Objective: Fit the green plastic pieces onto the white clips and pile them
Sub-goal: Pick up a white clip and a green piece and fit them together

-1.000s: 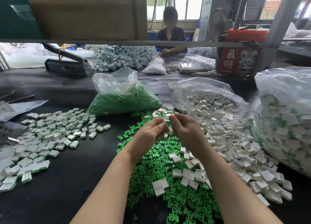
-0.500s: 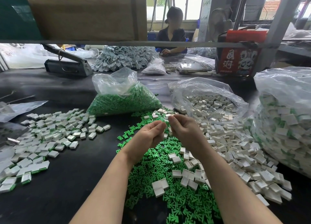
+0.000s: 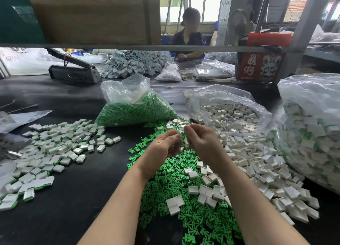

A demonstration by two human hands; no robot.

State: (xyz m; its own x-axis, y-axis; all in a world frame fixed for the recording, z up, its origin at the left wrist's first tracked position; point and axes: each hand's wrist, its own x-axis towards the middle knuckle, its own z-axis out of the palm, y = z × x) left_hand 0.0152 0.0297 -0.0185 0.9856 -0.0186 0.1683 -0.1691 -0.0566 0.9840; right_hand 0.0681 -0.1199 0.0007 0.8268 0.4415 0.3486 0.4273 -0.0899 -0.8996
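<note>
**Hands raised over the loose parts**

A small white plastic clip (image 3: 185, 141) is glimpsed between the two hands, above the spread of loose green plastic pieces (image 3: 185, 213); its long axis cannot be told. More white rectangular clips (image 3: 257, 171) are scattered to the right, and assembled white-and-green clips (image 3: 53, 152) are piled on the left of the black table (image 3: 73, 208). Green pieces are held in a clear plastic bag (image 3: 136, 112), white clips in a second open bag (image 3: 228, 114), and assembled ones in a large bag (image 3: 311, 134) at the right. The fingers of the left hand (image 3: 163, 149) and right hand (image 3: 202, 143) are curled, tips nearly meeting; which hand holds the clip cannot be told.
</note>
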